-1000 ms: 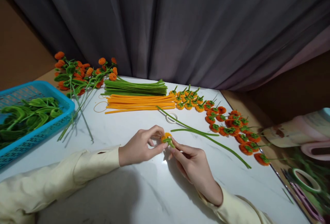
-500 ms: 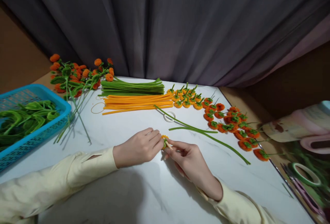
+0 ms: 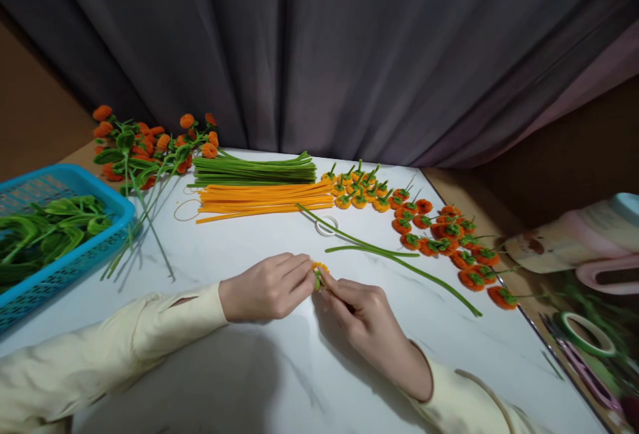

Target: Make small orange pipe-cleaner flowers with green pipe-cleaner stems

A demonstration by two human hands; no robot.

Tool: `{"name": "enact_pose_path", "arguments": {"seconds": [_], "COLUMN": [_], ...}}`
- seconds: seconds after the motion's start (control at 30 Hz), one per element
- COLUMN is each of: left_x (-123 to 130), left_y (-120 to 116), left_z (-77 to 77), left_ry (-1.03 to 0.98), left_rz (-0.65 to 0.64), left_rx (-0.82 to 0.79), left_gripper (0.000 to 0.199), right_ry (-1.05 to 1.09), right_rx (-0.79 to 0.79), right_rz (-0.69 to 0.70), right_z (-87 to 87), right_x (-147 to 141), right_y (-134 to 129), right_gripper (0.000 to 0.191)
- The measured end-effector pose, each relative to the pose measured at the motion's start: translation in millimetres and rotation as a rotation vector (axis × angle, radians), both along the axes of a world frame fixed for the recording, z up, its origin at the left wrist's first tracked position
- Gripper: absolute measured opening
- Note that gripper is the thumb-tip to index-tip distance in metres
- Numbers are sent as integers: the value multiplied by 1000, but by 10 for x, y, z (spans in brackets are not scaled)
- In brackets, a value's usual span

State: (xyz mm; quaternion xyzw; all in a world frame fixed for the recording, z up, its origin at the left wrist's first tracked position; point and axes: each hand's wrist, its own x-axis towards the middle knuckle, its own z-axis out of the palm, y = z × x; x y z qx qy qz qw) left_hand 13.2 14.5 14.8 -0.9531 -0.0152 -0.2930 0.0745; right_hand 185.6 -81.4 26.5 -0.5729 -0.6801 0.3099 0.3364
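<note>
Between my hands, over the white tabletop, is a small yellow-orange pipe-cleaner flower [image 3: 323,265] with a green centre, mostly covered by fingers. My left hand [image 3: 269,286] grips its left side with the fingers bent together. My right hand [image 3: 372,324] pinches the green part between thumb and forefinger; the other fingers are curled under. Beyond my hands lie loose green pipe cleaners [image 3: 434,279] across a white ring [image 3: 327,225]. Farther back are a yellow-orange pipe-cleaner bundle [image 3: 259,200], a green bundle [image 3: 254,170] and several yellow flowers with green stubs [image 3: 359,198].
On the left stands a blue basket [image 3: 130,211] of green leaves [image 3: 70,237], with stemmed orange flowers [image 3: 162,143] behind. Several orange flower heads [image 3: 472,279] line the right side. A tumbler [image 3: 559,237], green tape roll [image 3: 606,341] and pink-handled tool [image 3: 589,374] lie beyond the right edge.
My right fingers have turned and closed in on the flower's green part; the pale stick-like piece seen at the fingertips no longer shows. My left fingers have flattened slightly. The view has shifted a little.
</note>
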Motion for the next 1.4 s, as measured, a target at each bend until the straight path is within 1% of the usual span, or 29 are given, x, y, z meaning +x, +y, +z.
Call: {"name": "enact_pose_path", "arguments": {"seconds": [0.13,0.17,0.2,0.23,0.33,0.4,0.43,0.5,0.53,0.6,0.7,0.77,0.93,1.03,1.1,1.13,1.17,1.27,1.3,1.33,1.4], "left_x": [16,21,25,28,33,36,38,45,49,57,65,68,73,76,84,90,98,123,130,136,141], "left_y": [-24,-32,-41,-48,-53,-38,-27,-1,11,28,29,12,-62,-95,-107,-113,-121,-156,-171,-185,-205], "left_z": [0,1,5,14,67,121,148,195,212,232,228,208,97,31,9,6,8,29,34,36,24], "left_ry": [-30,-33,-35,-33,-10,51,94,171,192,204,207,186,73,7,-56,-105,-164,-315,-330,-326,-297], "left_rz": [13,36,68,105,220,272,281,258,231,182,154,163,191,192,171,145,113,-31,-78,-110,-124], "left_rx": [-15,-62,-146,-262,-689,-978,-1121,-1376,-1471,-1595,-1679,-1695,-1623,-1537,-1534,-1586,-1679,-2048,-2135,-2183,-2175], "left_gripper": [15,15,15,15,17,24,29,35,35,32,27,23,16,16,15,15,15,24,27,29,31], "right_ry": [-53,-47,-36,-24,0,18,32,62,73,87,103,121,188,256,322,358,394,466,474,473,458], "right_rx": [14,10,2,-7,-22,-38,-48,-71,-81,-99,-123,-134,-209,-271,-308,-328,-354,-454,-482,-501,-512], "right_rz": [28,24,18,9,-24,-41,-44,-39,-34,-31,-38,-39,-35,-45,-69,-91,-115,-174,-184,-189,-184], "right_z": [-16,-19,-20,-21,-14,-2,5,18,23,26,20,17,39,68,95,112,133,208,232,254,283], "right_x": [9,8,6,5,2,4,5,5,4,0,-5,-3,9,-1,-11,-15,-16,-8,-4,0,3], "right_y": [1,7,14,21,37,40,39,34,31,27,26,26,26,31,38,41,43,45,44,44,42], "right_gripper": [31,31,31,31,30,29,28,27,27,26,28,29,28,30,28,28,29,36,39,41,43]}}
